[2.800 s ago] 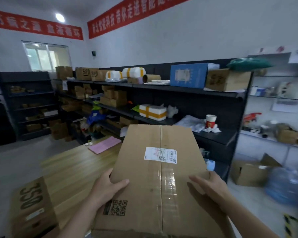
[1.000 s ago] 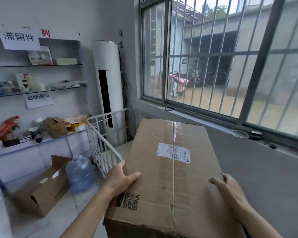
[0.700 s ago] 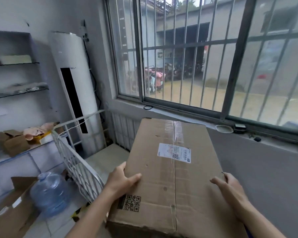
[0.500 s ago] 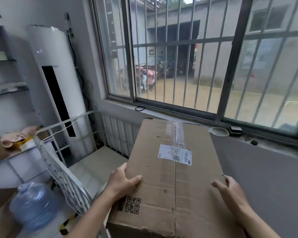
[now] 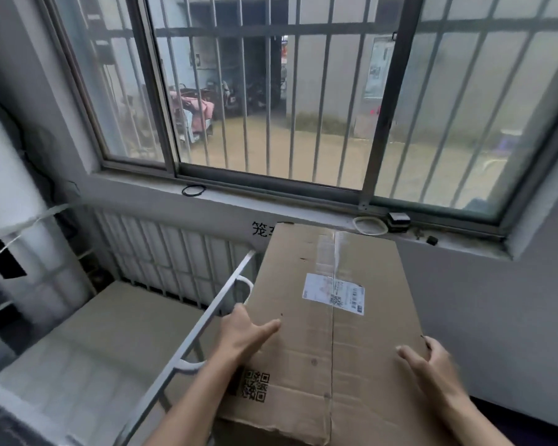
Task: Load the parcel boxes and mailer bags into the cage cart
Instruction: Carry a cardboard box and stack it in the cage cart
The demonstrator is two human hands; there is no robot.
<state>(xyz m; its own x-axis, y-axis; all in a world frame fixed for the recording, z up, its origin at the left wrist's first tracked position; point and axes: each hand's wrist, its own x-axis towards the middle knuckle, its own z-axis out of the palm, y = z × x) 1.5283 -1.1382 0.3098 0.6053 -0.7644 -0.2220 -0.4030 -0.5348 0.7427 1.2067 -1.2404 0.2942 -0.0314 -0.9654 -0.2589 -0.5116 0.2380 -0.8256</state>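
A large brown cardboard parcel box (image 5: 329, 320) with a white shipping label and a printed QR code fills the lower right of the head view. My left hand (image 5: 244, 333) grips its left edge, thumb on top. My right hand (image 5: 429, 358) holds its right edge. The box is carried in the air, just right of the white metal cage cart (image 5: 203, 320). The cart's barred walls stand left of the box and along the back, and its pale floor (image 5: 110, 336) lies bare below.
A barred window (image 5: 271, 101) with a concrete sill (image 5: 271, 204) runs behind the cart. A white floor-standing air conditioner (image 5: 10, 175) stands at far left. A grey wall (image 5: 496, 333) closes the right side. Small items rest on the sill.
I have turned right from the shelves and table to the window corner, carrying the box. The cage cart has come close and its floor now shows left of the box.
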